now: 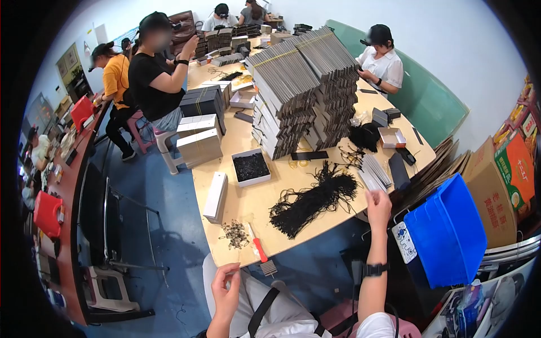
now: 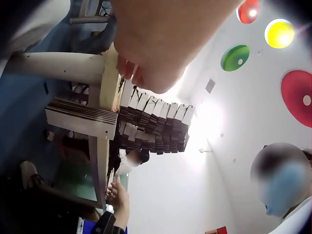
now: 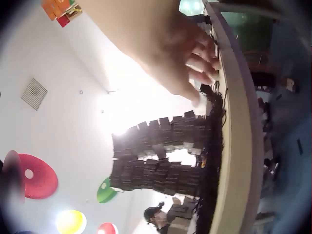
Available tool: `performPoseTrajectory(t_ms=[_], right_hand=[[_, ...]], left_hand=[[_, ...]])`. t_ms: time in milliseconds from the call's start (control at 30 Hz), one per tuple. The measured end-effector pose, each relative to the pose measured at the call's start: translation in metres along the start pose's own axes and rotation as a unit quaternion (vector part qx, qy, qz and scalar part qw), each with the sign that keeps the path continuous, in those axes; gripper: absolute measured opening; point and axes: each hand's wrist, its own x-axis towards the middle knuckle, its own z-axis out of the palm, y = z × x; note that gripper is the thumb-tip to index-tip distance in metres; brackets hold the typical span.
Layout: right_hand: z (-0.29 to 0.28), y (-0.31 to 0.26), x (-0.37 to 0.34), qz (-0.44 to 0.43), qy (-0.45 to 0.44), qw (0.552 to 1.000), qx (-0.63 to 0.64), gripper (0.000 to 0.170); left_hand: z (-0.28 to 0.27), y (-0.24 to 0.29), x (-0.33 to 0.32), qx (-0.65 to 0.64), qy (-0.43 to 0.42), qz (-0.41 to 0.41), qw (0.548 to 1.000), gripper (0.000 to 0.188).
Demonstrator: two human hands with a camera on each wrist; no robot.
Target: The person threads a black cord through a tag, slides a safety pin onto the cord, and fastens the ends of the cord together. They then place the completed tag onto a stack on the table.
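Observation:
My right hand [image 1: 378,209] is at the table's near right edge, fingertips right at the lower end of a row of pale flat strips [image 1: 373,173]. In the right wrist view its blurred fingers [image 3: 202,63] are spread and slightly bent over the tabletop. My left hand [image 1: 226,290] is by the near left edge, over my lap, with loosely curled fingers and nothing visible in them. Closest to it are a pile of small metal clips [image 1: 235,234] and a red-handled tool [image 1: 259,250]. A bundle of black cords [image 1: 315,197] lies between the hands.
Tall stacks of grey boards [image 1: 287,73] rise mid-table. A white box of small black pieces [image 1: 251,168], a white block [image 1: 216,197] and white boxes [image 1: 200,145] stand left. A blue bin [image 1: 445,234] is beside the table at right. Other people sit around it.

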Motion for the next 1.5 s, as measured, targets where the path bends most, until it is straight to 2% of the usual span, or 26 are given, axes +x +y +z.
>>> performPoseTrajectory(t_ms=[33,100,167,200,267,300,367,433,500,567,667,700,733,800,933,1000,1033,1100,1133,1200,1300,1500], right_hand=[[-0.008,-0.011,-0.013,-0.004,-0.003,1.000,0.003,0.025],[-0.011,-0.019,-0.040,0.005,-0.121,0.991,-0.061,0.023],[0.005,-0.003,-0.046,-0.050,-0.105,0.993,0.018,0.018],[0.015,0.003,-0.047,-0.021,-0.087,0.988,0.124,0.015],[0.015,0.006,-0.050,-0.041,-0.077,0.988,0.129,0.015],[0.011,0.003,-0.051,-0.038,-0.063,0.989,0.129,0.015],[0.005,0.000,-0.046,-0.026,0.025,0.977,0.212,0.013],[-0.016,-0.035,-0.049,-0.002,0.130,0.958,0.257,0.014],[-0.025,-0.064,-0.053,-0.039,0.195,0.931,0.307,0.017],[-0.021,-0.086,-0.067,-0.049,0.182,0.925,0.329,0.019],[-0.004,-0.119,-0.091,-0.096,0.016,0.927,0.363,0.016],[0.003,-0.122,-0.093,-0.098,-0.070,0.932,0.341,0.018],[0.012,-0.128,-0.097,-0.069,-0.111,0.924,0.360,0.019],[0.025,-0.134,-0.101,-0.141,-0.141,0.921,0.333,0.021],[0.033,-0.161,-0.127,-0.225,-0.186,0.917,0.273,0.020],[0.042,-0.172,-0.143,-0.254,-0.177,0.913,0.268,0.020],[0.049,-0.175,-0.149,-0.280,-0.169,0.909,0.260,0.021],[0.057,-0.182,-0.159,-0.306,-0.162,0.900,0.265,0.020],[0.060,-0.184,-0.163,-0.306,-0.163,0.900,0.265,0.020],[0.065,-0.188,-0.172,-0.334,-0.190,0.878,0.286,0.022],[0.071,-0.185,-0.185,-0.332,-0.195,0.878,0.286,0.021],[0.074,-0.171,-0.186,-0.365,-0.187,0.880,0.238,0.023]], left_hand=[[-0.001,0.002,0.001,0.034,0.017,0.013,0.999,0.018],[-0.002,0.000,0.007,0.056,0.034,0.028,0.997,0.019],[-0.007,0.001,0.012,0.086,0.061,0.037,0.994,0.020],[-0.007,0.005,0.018,0.134,0.072,0.061,0.986,0.022],[-0.010,0.009,0.028,0.191,0.091,0.082,0.974,0.023],[-0.011,0.009,0.032,0.229,0.095,0.076,0.966,0.024],[-0.014,0.004,0.044,0.267,0.102,0.068,0.956,0.024],[-0.016,-0.006,0.057,0.312,0.106,0.081,0.941,0.021],[-0.016,-0.005,0.066,0.332,0.119,0.100,0.931,0.021],[-0.013,-0.003,0.073,0.386,0.111,0.102,0.910,0.017],[-0.006,0.009,0.074,0.397,0.097,0.066,0.910,0.012],[-0.005,0.005,0.075,0.393,0.091,0.066,0.912,0.012],[-0.006,-0.001,0.077,0.398,0.096,0.068,0.910,0.010],[-0.004,-0.001,0.078,0.401,0.101,0.061,0.908,0.009],[-0.006,-0.006,0.076,0.389,0.137,0.085,0.907,0.007],[-0.007,-0.008,0.073,0.296,0.142,0.086,0.941,0.005],[-0.005,-0.005,0.070,0.295,0.142,0.085,0.941,0.005],[0.000,0.006,0.061,0.208,0.113,0.084,0.968,0.003],[0.003,0.010,0.056,0.209,0.113,0.083,0.968,0.003],[0.009,0.015,0.048,0.117,0.079,0.034,0.989,0.003],[0.011,0.012,0.038,0.060,0.044,0.022,0.997,0.005],[0.019,0.005,0.028,-0.067,0.060,-0.022,0.996,0.012]])
